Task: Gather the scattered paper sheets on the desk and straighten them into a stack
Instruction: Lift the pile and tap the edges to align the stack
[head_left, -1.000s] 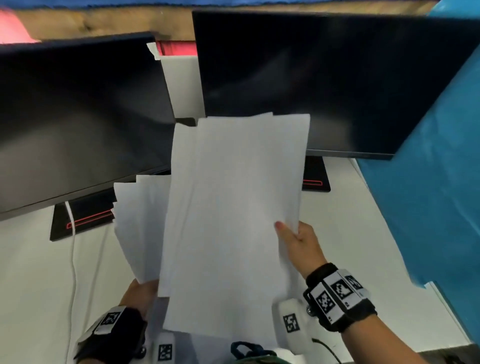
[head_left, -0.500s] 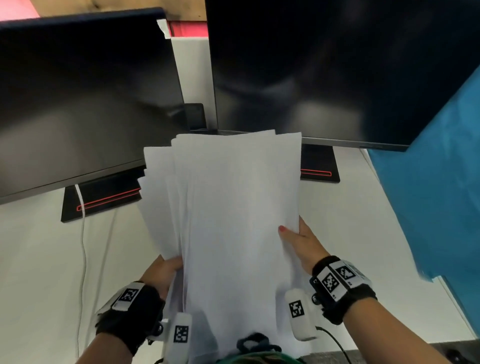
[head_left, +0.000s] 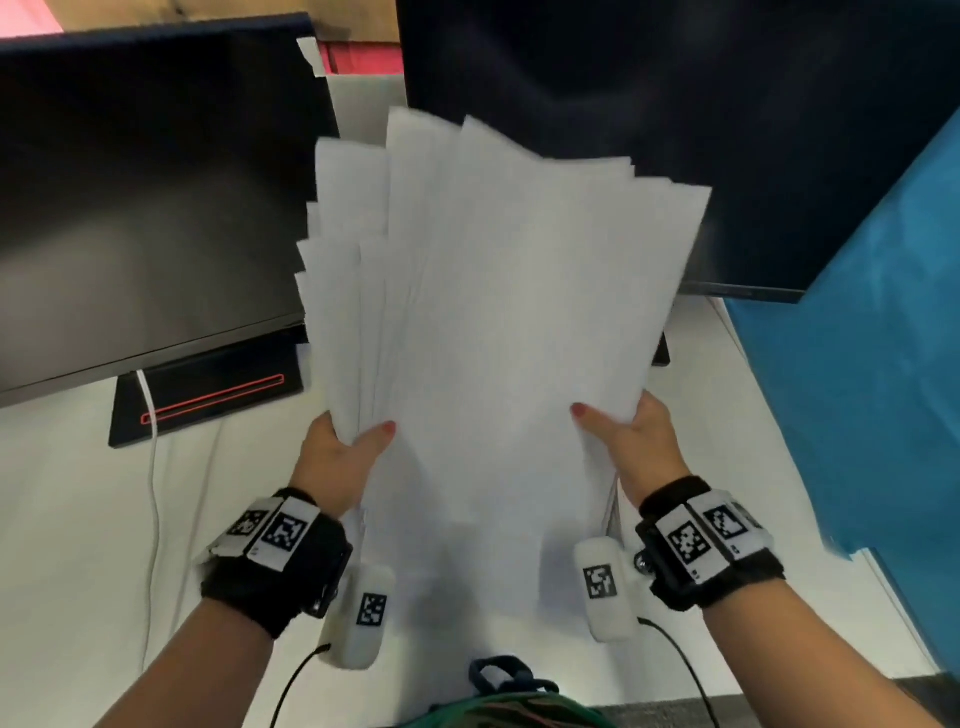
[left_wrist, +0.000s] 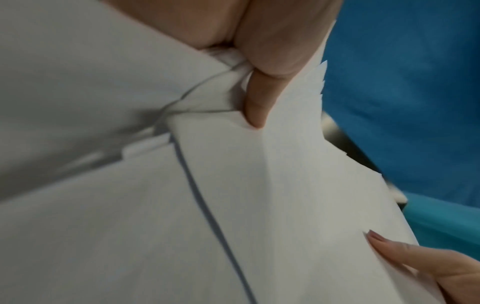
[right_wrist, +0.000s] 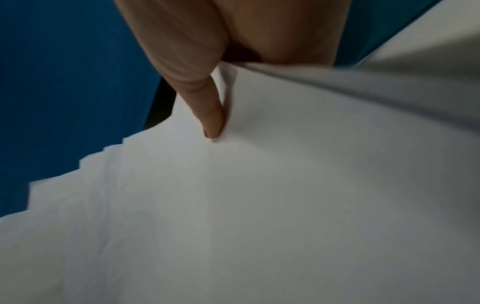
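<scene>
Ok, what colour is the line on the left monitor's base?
Red, a thin outline on the black monitor base; head view shows it best.

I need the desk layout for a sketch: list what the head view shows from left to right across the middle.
Left monitor → paper sheets, gripped by left hand and right hand → right monitor → blue partition.

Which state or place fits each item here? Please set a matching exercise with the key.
Items:
1. paper sheets
2. left hand
3. monitor stand
4. blue cloth

States or places:
A. on the desk under the left screen
B. grips the sheets' left edge
C. fanned out, edges uneven, held in the air
D. hangs at the right side

Pairs: 1-C, 2-B, 3-A, 4-D
</scene>
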